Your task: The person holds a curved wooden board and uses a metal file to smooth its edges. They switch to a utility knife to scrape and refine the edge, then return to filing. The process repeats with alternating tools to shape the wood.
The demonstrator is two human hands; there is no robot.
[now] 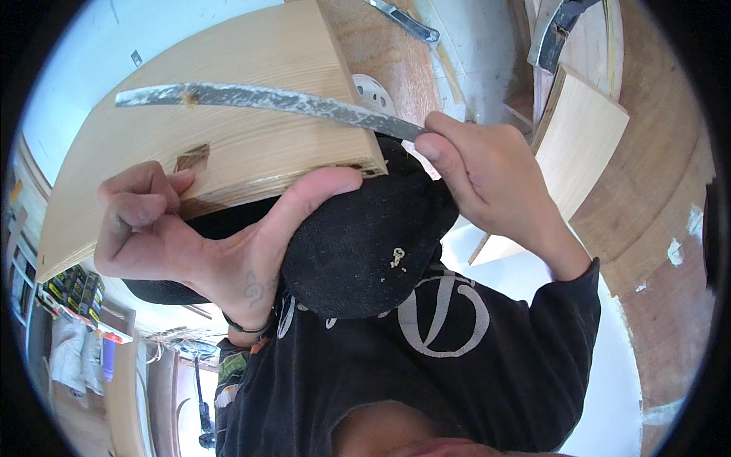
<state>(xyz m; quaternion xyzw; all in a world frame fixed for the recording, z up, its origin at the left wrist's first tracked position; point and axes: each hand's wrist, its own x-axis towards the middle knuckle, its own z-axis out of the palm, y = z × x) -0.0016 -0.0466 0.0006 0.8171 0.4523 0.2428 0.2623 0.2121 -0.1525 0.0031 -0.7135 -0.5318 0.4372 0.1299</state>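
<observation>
My left hand (190, 236) grips the lower edge of a light wooden board (251, 53). Its thumb presses along the edge and its fingers curl against the face, beside a small rectangular notch (192, 158). My right hand (487, 179) pinches one end of a long flat metal blade (266, 99) crusted with grey-white residue. The blade lies across the board's face, pointing left. A black cap-like fabric shape (365, 251) sits right under the board and both hands, above a black printed shirt (457, 365).
A second light wooden panel (582, 145) leans at the right against brown plywood (670, 244). A white round disc (373, 93) lies behind the board. A metal tool (403, 21) and a dark clamp (556, 34) are at the top. Cluttered shelves (76, 305) stand lower left.
</observation>
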